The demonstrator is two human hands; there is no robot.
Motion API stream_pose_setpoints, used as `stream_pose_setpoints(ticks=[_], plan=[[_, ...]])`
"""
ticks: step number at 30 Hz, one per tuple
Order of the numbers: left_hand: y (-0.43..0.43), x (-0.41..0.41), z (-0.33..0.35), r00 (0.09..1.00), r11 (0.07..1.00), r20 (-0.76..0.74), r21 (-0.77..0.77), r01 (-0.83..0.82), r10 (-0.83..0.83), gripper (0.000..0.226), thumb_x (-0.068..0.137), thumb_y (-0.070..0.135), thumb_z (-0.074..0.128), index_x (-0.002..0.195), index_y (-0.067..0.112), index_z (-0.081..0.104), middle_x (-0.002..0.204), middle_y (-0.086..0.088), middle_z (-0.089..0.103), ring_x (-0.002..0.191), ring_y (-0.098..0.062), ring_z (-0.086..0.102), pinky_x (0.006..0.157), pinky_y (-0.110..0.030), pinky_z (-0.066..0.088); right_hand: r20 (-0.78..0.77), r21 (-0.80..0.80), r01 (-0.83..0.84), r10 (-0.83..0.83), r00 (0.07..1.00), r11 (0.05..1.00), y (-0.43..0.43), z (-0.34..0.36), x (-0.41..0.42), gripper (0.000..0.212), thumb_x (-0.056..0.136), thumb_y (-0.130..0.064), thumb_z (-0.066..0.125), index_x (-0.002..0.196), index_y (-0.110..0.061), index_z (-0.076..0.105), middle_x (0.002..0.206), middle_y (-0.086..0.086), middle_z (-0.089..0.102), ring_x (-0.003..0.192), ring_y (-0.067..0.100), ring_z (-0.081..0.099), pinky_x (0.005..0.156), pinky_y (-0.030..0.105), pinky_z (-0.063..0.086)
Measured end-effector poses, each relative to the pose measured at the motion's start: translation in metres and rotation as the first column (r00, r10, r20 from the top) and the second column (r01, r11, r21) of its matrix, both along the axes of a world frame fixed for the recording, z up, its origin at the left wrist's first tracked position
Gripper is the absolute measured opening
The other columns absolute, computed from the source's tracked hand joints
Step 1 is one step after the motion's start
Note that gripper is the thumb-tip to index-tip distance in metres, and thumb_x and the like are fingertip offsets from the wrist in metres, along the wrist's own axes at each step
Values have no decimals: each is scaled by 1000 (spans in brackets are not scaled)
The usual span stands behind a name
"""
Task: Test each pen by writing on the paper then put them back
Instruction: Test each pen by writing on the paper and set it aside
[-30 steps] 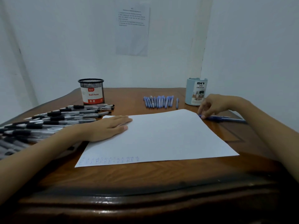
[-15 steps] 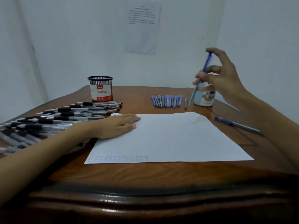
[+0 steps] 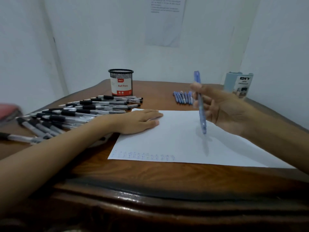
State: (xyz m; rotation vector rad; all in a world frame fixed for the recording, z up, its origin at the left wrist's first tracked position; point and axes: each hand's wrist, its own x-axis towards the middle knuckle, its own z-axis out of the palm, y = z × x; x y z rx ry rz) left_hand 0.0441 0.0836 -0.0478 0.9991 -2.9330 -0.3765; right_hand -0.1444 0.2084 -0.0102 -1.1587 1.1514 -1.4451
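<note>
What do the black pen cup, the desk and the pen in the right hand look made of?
Black pen cup: likely metal mesh, see-through grid above its paper label. Desk: dark wood or veneer, glossy, with grain and highlights on the edge. Blue pen: probably plastic, translucent-looking; blur leaves it open.

a: what's the table [image 3: 150, 174] like?

b: dark brown wood, glossy, with a curved, moulded near edge.

a: and what lies on it?

b: a white sheet of paper [image 3: 175, 136] in the middle, with a row of faint blue marks [image 3: 143, 156] along its near edge. left of it is a loose spread of black-grip pens [image 3: 80, 113], the farthest ones just beside the sheet's far left corner. behind them stands a black mesh cup [image 3: 121, 82] labelled "ball pens". at the back, blue pens [image 3: 182, 97] lie side by side in a row. a pale blue organiser [image 3: 238, 84] stands by the right wall.
</note>
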Motion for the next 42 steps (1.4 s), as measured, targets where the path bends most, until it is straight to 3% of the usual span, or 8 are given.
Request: stream_pose_setpoints(ticks=[3, 6, 10, 12, 14, 20, 34, 42], plan=[[2, 1, 0, 1000, 1000, 8, 3, 1, -1, 50, 99, 38, 23, 147, 29, 16, 156, 7, 12, 142, -8, 10, 109, -19, 4, 87, 125, 41, -52, 995, 991, -3, -10, 0, 35, 89, -23, 54, 59, -21, 37, 45, -8, 32, 34, 3, 25, 29, 13, 17], [1, 1, 1, 1000, 1000, 6, 7, 1, -1, 49, 99, 39, 24, 147, 29, 16, 156, 7, 12, 142, -8, 10, 109, -19, 5, 160, 187, 32, -63, 985, 982, -4, -20, 3, 44, 92, -19, 48, 54, -23, 25, 42, -8, 19, 31, 3, 18, 28, 13, 13], [0, 0, -2, 999, 1000, -41, 16, -12, 13, 50, 99, 37, 27, 147, 27, 19, 155, 6, 15, 142, -10, 13, 111, -21, 7, 12, 168, -74, 73, 997, 983, -2, -24, 17, 52, 92, -47, 42, 55, -11, 50, 38, 1, 41, 32, 7, 44, 35, 17, 43], [0, -1, -5, 995, 999, -96, 26, -34, 36, 50, 99, 35, 31, 147, 24, 23, 155, 5, 19, 141, -11, 17, 111, -21, 11, -125, 188, -181, 206, 971, 965, 4, -23, 25, 59, 81, -59, 38, 61, -13, 68, 53, 9, 61, 45, 15, 62, 43, 22, 52], [-1, -2, -8, 994, 999, -98, 21, -43, 45, 50, 98, 35, 32, 147, 23, 25, 154, 5, 21, 141, -11, 19, 110, -21, 12, -257, 180, -230, 271, 928, 956, 9, -25, 30, 56, 72, -59, 39, 59, -16, 73, 62, 9, 67, 51, 17, 65, 42, 20, 51], [0, -3, -9, 993, 999, -105, 27, -43, 46, 50, 98, 35, 32, 146, 24, 25, 154, 5, 21, 141, -11, 19, 111, -23, 12, -496, 22, -131, 124, 859, 991, 16, -29, 37, 37, 63, -39, 64, 46, -10, 49, 38, -4, 47, 32, 5, 39, 35, 13, 33], [-6, -3, -13, 994, 999, -99, 22, -40, 42, 51, 98, 36, 32, 147, 24, 24, 154, 5, 20, 141, -11, 17, 112, -24, 11, -565, 13, -212, 182, 805, 977, 17, -29, 36, 42, 87, -9, 59, 47, -9, 45, 37, -5, 47, 34, 4, 38, 37, 12, 34], [-6, -3, -13, 993, 999, -115, 22, -26, 28, 50, 98, 37, 31, 146, 25, 25, 154, 5, 21, 141, -11, 18, 113, -26, 10, -543, -9, -191, 155, 825, 982, 18, -29, 37, 43, 86, -15, 60, 45, -14, 49, 40, -4, 52, 33, 3, 41, 37, 10, 35]])
